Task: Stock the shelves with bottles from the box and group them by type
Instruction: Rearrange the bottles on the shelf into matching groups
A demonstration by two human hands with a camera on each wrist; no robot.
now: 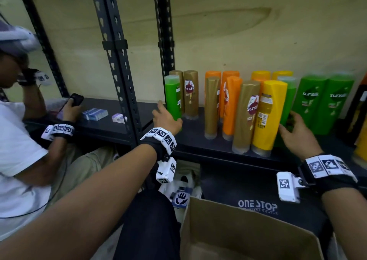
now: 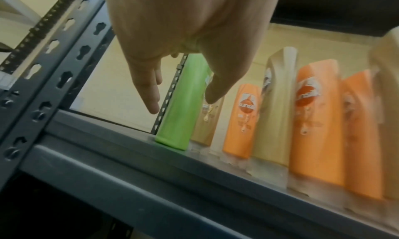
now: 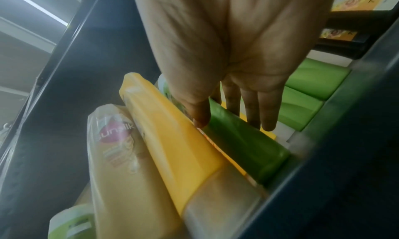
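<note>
Shampoo bottles stand on the dark shelf (image 1: 198, 146): gold (image 1: 191, 93), orange (image 1: 230, 105), yellow (image 1: 268, 117) and two wide green ones (image 1: 323, 101). My left hand (image 1: 168, 113) (image 2: 182, 104) is open, thumb and fingers either side of a slim green bottle (image 1: 172, 97) (image 2: 175, 131) at the shelf's left end, without gripping it. My right hand (image 1: 288, 121) (image 3: 234, 125) reaches with straight fingers round another green bottle (image 1: 289, 101) (image 3: 248, 148) behind the yellow one (image 3: 172, 140); its thumb touches that green bottle's edge. The cardboard box (image 1: 238, 230) sits open below.
Black slotted posts (image 1: 119, 71) divide the shelving. Another person (image 1: 19, 140) sits at the left holding a phone (image 1: 76, 100), with small packets (image 1: 95, 114) on that shelf. A black surface marked ONE STOP (image 1: 257, 206) lies under the shelf. More bottles stand at the far right (image 1: 360, 109).
</note>
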